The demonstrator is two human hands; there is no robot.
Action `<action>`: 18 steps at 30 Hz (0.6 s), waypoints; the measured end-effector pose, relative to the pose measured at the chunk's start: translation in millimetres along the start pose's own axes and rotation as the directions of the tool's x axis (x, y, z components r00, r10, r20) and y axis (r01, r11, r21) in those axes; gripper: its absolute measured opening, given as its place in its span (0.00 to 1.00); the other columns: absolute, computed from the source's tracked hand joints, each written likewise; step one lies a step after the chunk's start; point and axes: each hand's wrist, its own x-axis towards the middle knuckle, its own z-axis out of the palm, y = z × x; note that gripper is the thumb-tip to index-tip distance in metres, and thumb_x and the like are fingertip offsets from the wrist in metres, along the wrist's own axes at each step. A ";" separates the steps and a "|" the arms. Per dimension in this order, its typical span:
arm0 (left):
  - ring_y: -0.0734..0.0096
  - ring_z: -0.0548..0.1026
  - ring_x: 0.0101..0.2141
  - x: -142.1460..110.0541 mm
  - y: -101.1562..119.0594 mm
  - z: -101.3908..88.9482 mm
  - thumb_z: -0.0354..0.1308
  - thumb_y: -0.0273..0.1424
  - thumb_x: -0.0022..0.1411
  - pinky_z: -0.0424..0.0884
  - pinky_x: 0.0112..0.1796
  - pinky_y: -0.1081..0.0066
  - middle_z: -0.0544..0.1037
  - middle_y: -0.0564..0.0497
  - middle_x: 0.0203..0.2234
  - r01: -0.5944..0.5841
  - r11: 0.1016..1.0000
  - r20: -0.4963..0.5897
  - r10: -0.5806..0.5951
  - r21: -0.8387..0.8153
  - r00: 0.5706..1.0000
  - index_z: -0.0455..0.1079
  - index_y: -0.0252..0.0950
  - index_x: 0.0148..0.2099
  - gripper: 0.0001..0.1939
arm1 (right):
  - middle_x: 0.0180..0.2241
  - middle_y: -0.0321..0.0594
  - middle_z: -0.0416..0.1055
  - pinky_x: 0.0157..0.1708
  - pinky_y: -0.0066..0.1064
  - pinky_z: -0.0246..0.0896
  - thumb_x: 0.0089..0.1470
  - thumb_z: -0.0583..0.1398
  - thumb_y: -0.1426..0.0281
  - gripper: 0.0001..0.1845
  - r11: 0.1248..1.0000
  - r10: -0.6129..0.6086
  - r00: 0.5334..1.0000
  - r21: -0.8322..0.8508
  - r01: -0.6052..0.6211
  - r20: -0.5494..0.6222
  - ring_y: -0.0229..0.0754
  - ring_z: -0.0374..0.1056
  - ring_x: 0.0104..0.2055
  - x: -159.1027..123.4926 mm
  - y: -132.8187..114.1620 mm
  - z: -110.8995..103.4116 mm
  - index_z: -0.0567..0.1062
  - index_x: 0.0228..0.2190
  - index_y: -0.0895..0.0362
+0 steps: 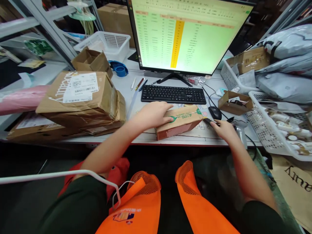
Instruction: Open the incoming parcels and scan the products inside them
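A small brown cardboard box [181, 121] with green print on top sits near the front edge of the desk. My left hand [157, 113] holds its left end, thumb on the top and fingers over the far side. In my right hand [224, 130] is a slim dark box cutter [207, 121], its front end at the box's right end. The blade itself is too small to make out. Just beyond that hand lies a black mouse [214, 112], and behind the box a black keyboard [173, 94].
A monitor [187, 35] stands at the back. Large cartons [80, 97] are stacked on the left. To the right are a small open box [235, 103] and a white basket [273, 133] of bottles. Pens [139, 84] lie left of the keyboard. A white cable [60, 175] crosses my left arm.
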 end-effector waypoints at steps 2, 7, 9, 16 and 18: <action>0.53 0.80 0.42 27.9 1.0 -16.6 0.65 0.42 0.63 0.70 0.39 0.64 0.84 0.43 0.45 -0.059 0.998 0.264 0.052 0.021 0.963 0.75 0.39 0.62 0.27 | 0.52 0.61 0.78 0.54 0.49 0.71 0.66 0.54 0.49 0.33 0.965 -0.076 0.995 0.244 0.090 -0.066 0.58 0.75 0.54 -0.9 -36.9 11.6 0.81 0.53 0.63; 0.53 0.80 0.33 46.7 20.9 -19.3 0.63 0.31 0.61 0.69 0.37 0.64 0.83 0.42 0.35 -0.127 0.978 0.372 0.059 0.164 0.926 0.75 0.36 0.59 0.24 | 0.63 0.57 0.67 0.63 0.50 0.65 0.68 0.56 0.51 0.32 0.770 -0.399 0.876 0.419 0.480 -0.271 0.56 0.67 0.64 -15.7 -116.9 0.2 0.70 0.64 0.57; 0.55 0.80 0.33 41.8 21.0 -16.6 0.57 0.29 0.65 0.70 0.37 0.65 0.83 0.42 0.36 -0.109 0.981 0.356 0.045 0.162 0.933 0.75 0.35 0.59 0.21 | 0.67 0.58 0.62 0.68 0.57 0.57 0.67 0.59 0.54 0.31 0.776 -0.487 0.828 0.298 0.556 -0.279 0.60 0.60 0.69 -23.8 -130.8 1.4 0.69 0.65 0.57; 0.63 0.80 0.44 36.0 -24.5 -17.6 0.46 0.33 0.71 0.71 0.41 0.70 0.82 0.44 0.49 0.026 0.974 0.271 0.037 -0.225 0.962 0.72 0.37 0.60 0.21 | 0.71 0.57 0.56 0.69 0.72 0.44 0.68 0.58 0.60 0.21 0.752 -0.598 0.786 0.227 0.619 -0.160 0.67 0.46 0.75 -15.7 -130.5 -6.6 0.72 0.58 0.55; 0.63 0.79 0.44 32.1 -27.4 -14.9 0.46 0.33 0.71 0.71 0.42 0.69 0.82 0.46 0.48 0.027 0.958 0.241 0.044 -0.284 0.969 0.74 0.37 0.57 0.20 | 0.67 0.57 0.60 0.69 0.70 0.48 0.63 0.63 0.61 0.18 0.707 -0.661 0.748 0.287 0.647 -0.059 0.67 0.48 0.74 -3.5 -132.5 -23.6 0.73 0.51 0.55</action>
